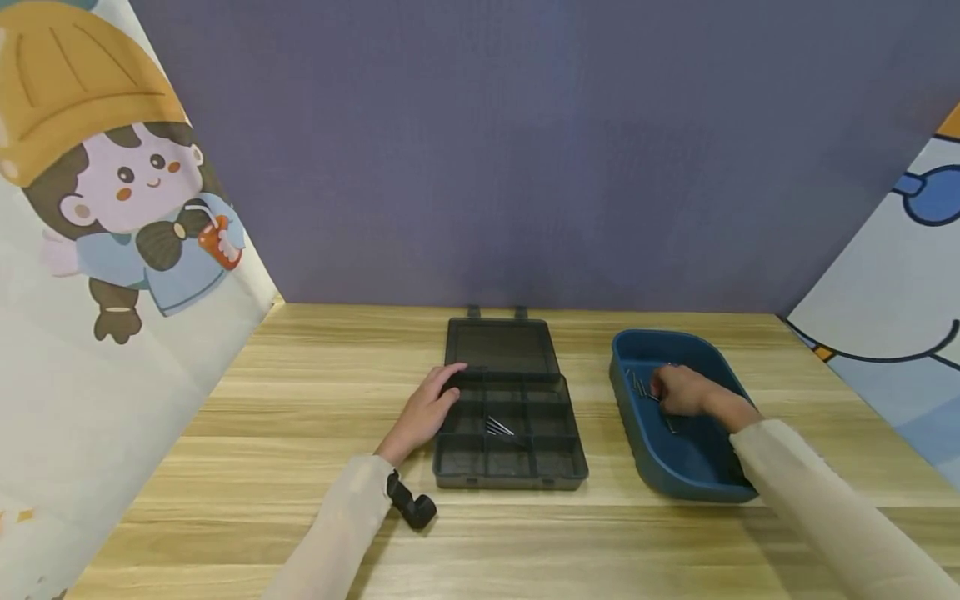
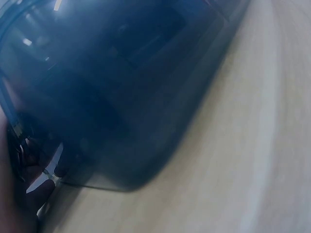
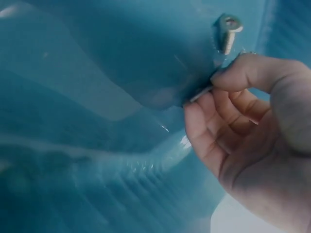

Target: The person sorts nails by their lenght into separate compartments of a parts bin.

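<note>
A dark see-through compartment box (image 1: 510,467) lies with its lid (image 1: 501,346) folded back. Several slim metal pieces (image 1: 498,427) rest in its middle compartment. My left hand (image 1: 426,412) touches the box's left rim with its fingers fairly straight; in the left wrist view the box wall (image 2: 126,97) fills much of the picture. Inside the blue bin (image 1: 645,458), my right hand (image 1: 684,390) pinches a thin metal piece (image 3: 200,94) between thumb and fingertips, its kind mostly hidden. A socket-head screw (image 3: 228,34) lies on the bin floor beside the thumb.
More small metal pieces (image 1: 637,383) lie in the bin left of my right hand. Both containers stand on a wood-grain table (image 1: 337,350), with a purple-grey panel (image 1: 510,167) behind. A black wrist device (image 1: 411,500) is strapped on the left wrist.
</note>
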Tool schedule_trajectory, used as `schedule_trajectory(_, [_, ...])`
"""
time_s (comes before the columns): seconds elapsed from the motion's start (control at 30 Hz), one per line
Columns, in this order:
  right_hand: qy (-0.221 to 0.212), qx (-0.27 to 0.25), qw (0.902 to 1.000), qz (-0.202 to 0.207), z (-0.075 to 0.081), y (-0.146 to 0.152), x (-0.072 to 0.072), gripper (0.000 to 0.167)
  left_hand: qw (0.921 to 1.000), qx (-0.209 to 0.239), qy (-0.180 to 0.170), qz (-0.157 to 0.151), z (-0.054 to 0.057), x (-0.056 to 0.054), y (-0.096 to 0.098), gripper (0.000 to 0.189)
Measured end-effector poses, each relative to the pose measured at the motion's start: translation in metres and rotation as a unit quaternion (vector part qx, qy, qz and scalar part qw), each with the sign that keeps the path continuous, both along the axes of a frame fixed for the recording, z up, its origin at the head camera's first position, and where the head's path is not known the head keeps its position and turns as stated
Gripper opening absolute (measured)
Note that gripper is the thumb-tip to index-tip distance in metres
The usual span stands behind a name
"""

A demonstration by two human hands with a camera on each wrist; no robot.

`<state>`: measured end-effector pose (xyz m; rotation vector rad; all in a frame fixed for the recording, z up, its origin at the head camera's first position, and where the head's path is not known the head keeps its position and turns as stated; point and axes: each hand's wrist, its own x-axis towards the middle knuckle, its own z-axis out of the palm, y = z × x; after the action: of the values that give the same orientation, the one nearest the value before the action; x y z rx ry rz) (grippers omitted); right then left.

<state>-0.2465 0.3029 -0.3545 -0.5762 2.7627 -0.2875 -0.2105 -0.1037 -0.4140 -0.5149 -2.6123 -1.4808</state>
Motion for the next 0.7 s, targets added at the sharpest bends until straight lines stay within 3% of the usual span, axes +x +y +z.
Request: schedule_trajectory(0.7, [0.001, 0.015, 0.9997, 0.02, -0.0059, 0.0009, -0.0013, 0.019, 0.9999, -0.005, 0.013, 0.005, -0.0024, -0.0009, 0.0002, 0.043])
